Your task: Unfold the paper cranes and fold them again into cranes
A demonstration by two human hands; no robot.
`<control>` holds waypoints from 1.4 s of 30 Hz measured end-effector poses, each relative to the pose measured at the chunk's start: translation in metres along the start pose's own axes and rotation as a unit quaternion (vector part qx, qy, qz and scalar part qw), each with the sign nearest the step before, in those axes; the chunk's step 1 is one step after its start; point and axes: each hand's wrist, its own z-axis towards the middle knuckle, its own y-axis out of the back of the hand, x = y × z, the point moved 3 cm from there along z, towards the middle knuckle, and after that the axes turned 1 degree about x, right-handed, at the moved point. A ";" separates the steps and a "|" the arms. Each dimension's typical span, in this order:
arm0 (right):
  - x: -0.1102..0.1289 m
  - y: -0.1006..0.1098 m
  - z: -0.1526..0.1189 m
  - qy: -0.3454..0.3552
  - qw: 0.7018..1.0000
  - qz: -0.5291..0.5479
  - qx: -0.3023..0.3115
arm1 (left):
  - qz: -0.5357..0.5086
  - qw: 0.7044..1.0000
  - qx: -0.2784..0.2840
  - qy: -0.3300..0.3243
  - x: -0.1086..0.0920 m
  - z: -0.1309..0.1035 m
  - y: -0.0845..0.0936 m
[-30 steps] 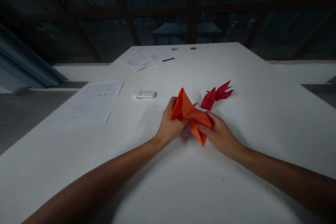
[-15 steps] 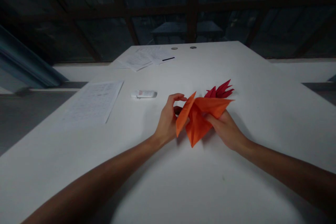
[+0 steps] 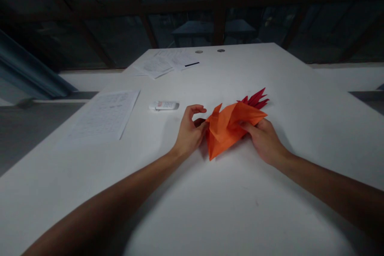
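Left hand (image 3: 189,134): half-curled, index arched, thumb at left edge of orange paper (image 3: 225,123); grip cannot be told.
Right hand (image 3: 267,140): pinching its right end, thumb nearside.
Printed sheet (image 3: 103,114): text too small to read.
Orange paper: between both hands, long axis near-left to far-right, tips pointing right and toward wearer.
White object (image 3: 164,106): red and dark print, illegible.
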 end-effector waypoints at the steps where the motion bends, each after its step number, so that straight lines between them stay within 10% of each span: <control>1: -0.001 0.000 0.000 -0.009 1.000 0.008 0.001 | -0.007 1.000 -0.004 -0.001 0.000 0.001 0.000; 6: -0.005 0.007 0.005 -0.022 0.999 0.004 -0.027 | 0.011 1.000 -0.007 -0.009 -0.004 -0.002 0.001; 10: 0.000 0.018 0.010 0.136 0.973 -0.152 -0.109 | 0.048 0.999 0.009 -0.002 -0.007 -0.006 -0.001; 17: 0.020 0.024 0.005 0.422 0.808 -0.389 -0.132 | 0.084 0.996 -0.005 0.000 -0.005 -0.008 0.000; 25: 0.022 0.008 -0.028 0.614 0.573 -0.541 0.034 | 0.106 0.994 0.020 0.032 -0.002 -0.012 -0.004; 28: 0.025 0.009 -0.029 0.600 0.600 -0.528 0.043 | 0.077 0.995 0.051 0.032 -0.003 -0.014 -0.008; 35: 0.028 0.015 -0.012 0.465 0.780 -0.417 0.031 | -0.010 0.997 0.074 0.033 -0.007 -0.011 -0.008; 42: 0.027 0.013 -0.011 0.441 0.813 -0.379 0.031 | -0.087 0.993 0.076 0.038 0.000 -0.007 -0.005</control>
